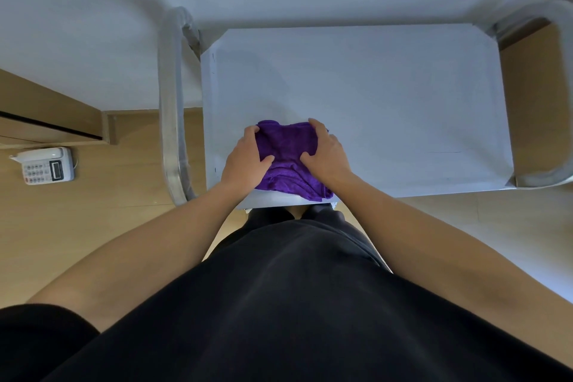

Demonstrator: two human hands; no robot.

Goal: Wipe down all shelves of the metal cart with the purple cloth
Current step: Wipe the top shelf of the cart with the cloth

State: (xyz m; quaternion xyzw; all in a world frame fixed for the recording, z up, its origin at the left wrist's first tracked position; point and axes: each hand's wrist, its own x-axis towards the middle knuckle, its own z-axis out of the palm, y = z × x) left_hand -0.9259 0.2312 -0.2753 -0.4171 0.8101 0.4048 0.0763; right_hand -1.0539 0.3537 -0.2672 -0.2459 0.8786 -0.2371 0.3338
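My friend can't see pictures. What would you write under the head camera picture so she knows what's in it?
Seen from above, a person's left hand and right hand press a bunched purple cloth onto the near edge of a metal cart's top shelf. A white desk phone sits on the wooden floor to the left.

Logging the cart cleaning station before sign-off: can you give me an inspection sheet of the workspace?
Surface: top shelf of the metal cart, bare apart from the cloth.
Job's things: purple cloth, bunched at the near edge.
Clutter: nothing seen on the shelf.
Hands: left hand and right hand both pressed on the cloth.
Cables: thin cord at the desk phone.
Surroundings: wooden floor, white wall, cart handles either side.
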